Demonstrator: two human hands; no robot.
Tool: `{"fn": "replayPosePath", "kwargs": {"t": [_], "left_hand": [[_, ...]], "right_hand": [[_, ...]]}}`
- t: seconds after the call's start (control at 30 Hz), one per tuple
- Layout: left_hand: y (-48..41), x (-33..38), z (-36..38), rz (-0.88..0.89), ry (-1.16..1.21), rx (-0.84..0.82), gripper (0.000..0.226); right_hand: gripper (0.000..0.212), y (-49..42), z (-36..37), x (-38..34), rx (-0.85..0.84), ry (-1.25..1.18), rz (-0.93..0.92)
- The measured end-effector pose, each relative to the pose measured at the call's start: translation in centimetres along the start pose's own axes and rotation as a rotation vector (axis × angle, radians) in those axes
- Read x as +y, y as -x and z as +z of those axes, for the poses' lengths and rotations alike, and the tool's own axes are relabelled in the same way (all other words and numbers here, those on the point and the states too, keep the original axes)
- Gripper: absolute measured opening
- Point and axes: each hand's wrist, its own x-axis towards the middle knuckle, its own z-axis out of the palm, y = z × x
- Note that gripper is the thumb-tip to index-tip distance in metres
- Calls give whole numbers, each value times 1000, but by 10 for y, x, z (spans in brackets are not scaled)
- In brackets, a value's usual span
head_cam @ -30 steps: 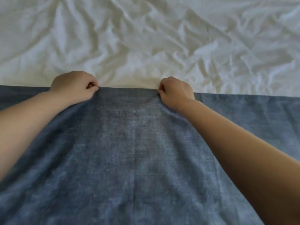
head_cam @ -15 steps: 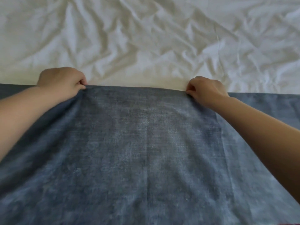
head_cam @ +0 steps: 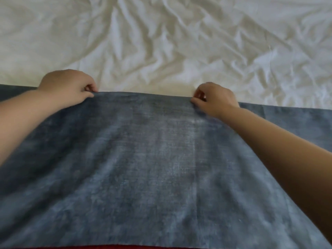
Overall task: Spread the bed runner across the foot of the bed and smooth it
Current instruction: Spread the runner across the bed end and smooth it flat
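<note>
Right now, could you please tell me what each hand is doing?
Left hand: pinching the far edge of the runner.
Right hand: pinching the same edge.

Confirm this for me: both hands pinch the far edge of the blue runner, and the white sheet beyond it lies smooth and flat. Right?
Not quite. The head view shows the white sheet beyond it lies heavily wrinkled, not smooth and flat. The rest holds: the left hand and the right hand both pinch the far edge of the blue runner.
</note>
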Motion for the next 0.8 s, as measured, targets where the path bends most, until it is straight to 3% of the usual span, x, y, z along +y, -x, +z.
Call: {"fn": "replayPosePath", "kwargs": {"t": [0.3, 0.47, 0.63, 0.8], "left_hand": [[21, -14, 15, 67, -57, 285, 15], [26, -58, 10, -9, -6, 238, 21], [23, -73, 4, 72, 27, 165, 12], [11, -67, 8, 71, -182, 210, 12]], "right_hand": [[18, -30, 37, -145, 153, 49, -146], [19, -52, 54, -207, 128, 20, -139], [15, -74, 55, -240, 2, -84, -105], [14, -83, 56, -244, -40, -79, -34]]}}
